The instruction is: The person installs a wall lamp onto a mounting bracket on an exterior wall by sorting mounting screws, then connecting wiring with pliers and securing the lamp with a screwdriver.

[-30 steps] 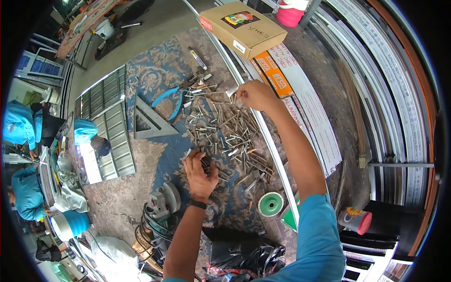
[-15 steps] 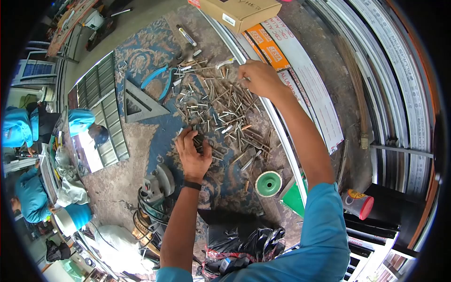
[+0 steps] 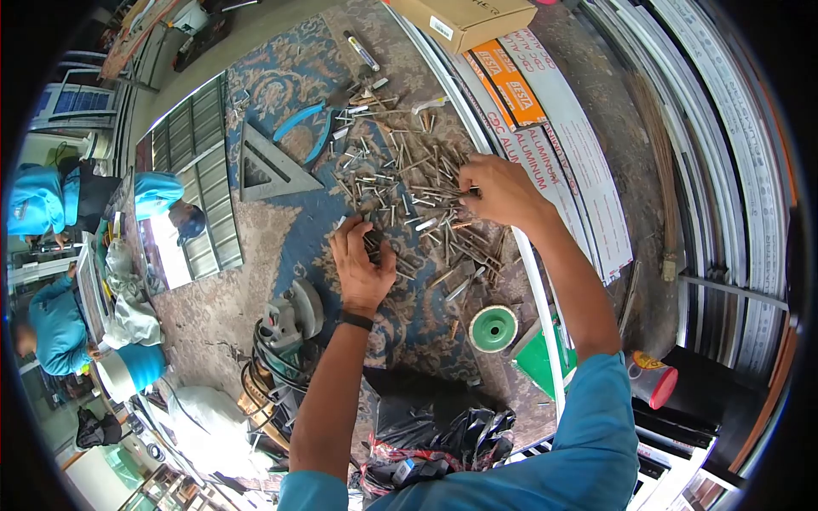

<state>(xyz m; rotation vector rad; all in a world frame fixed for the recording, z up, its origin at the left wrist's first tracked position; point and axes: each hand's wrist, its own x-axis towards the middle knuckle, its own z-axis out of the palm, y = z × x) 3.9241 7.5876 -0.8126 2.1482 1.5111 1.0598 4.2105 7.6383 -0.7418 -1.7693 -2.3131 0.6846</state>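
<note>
Loose screws and small metal pieces (image 3: 417,175) lie scattered over a patterned carpet (image 3: 281,77). At the lower left of this heap, my left hand (image 3: 361,264) curls around a cluster of dark screws, wearing a black wristband. My right hand (image 3: 498,192) is at the right side of the heap, thumb and fingers pinched together; what lies between the fingertips is too small to name. A long white metal profile (image 3: 532,285) runs beneath my right forearm.
Left of the heap are blue-handled pliers (image 3: 300,122) and a triangular square (image 3: 271,170). An angle grinder (image 3: 290,319), a green disc (image 3: 492,329), a black plastic bag (image 3: 434,426) and a cardboard box (image 3: 469,21) surround it. Co-workers (image 3: 55,324) are at far left.
My right hand has moved down from the white profile onto the right part of the heap. My left hand remains curled at the screws. The whole view has shifted slightly.
</note>
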